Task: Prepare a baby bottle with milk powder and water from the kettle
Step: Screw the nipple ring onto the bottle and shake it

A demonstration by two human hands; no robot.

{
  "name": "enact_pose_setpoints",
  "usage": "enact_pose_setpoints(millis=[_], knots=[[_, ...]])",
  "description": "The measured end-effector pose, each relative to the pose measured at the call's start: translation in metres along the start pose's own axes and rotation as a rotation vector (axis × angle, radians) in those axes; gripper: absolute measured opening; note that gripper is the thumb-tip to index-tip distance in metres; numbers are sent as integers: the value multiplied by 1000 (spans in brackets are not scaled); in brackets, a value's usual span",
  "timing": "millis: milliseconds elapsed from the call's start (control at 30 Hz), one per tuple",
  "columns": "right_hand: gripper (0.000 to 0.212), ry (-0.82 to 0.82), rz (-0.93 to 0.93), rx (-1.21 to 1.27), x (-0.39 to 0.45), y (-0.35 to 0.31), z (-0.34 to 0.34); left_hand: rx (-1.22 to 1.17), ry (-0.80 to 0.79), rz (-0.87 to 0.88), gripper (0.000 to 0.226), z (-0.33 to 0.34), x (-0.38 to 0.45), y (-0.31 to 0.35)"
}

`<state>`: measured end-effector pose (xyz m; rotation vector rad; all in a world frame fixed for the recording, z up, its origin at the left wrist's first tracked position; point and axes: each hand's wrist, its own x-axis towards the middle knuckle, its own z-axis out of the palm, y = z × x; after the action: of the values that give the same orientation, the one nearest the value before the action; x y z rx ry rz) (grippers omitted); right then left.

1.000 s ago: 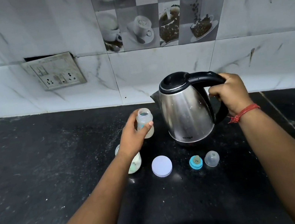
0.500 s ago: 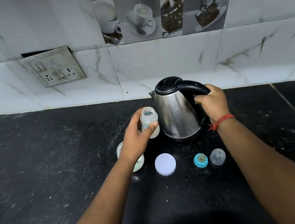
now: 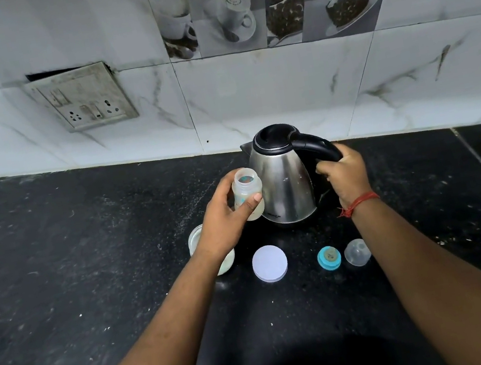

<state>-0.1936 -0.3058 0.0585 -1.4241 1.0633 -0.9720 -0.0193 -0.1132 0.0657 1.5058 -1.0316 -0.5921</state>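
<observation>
Two hands are busy: the left hand [image 3: 223, 220] grips the small clear plastic baby bottle [image 3: 247, 194] upright, mouth up, just left of the steel kettle [image 3: 285, 181], whose black handle the right hand [image 3: 346, 175] clasps on the counter [image 3: 86, 256].

The left hand [image 3: 222, 217] and its forearm cover most of the round glass jar of pale powder [image 3: 195, 240], leaving only its left rim and lower right side. The right hand's fingers [image 3: 324, 168] wrap out of sight behind the steel kettle's curved black handle [image 3: 316, 145]. The small lettering low on the kettle body is too small to read. Both forearms run off the bottom edge.
</observation>
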Motion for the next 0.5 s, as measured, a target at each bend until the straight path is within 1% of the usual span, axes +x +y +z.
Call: enact_pose_setpoints(millis=[200, 500], knots=[[39, -44, 15, -31, 6, 8, -15, 29, -15, 11, 42, 2, -1, -3], [36, -87, 30, -90, 18, 12, -26, 24, -64, 14, 42, 10, -2, -5]])
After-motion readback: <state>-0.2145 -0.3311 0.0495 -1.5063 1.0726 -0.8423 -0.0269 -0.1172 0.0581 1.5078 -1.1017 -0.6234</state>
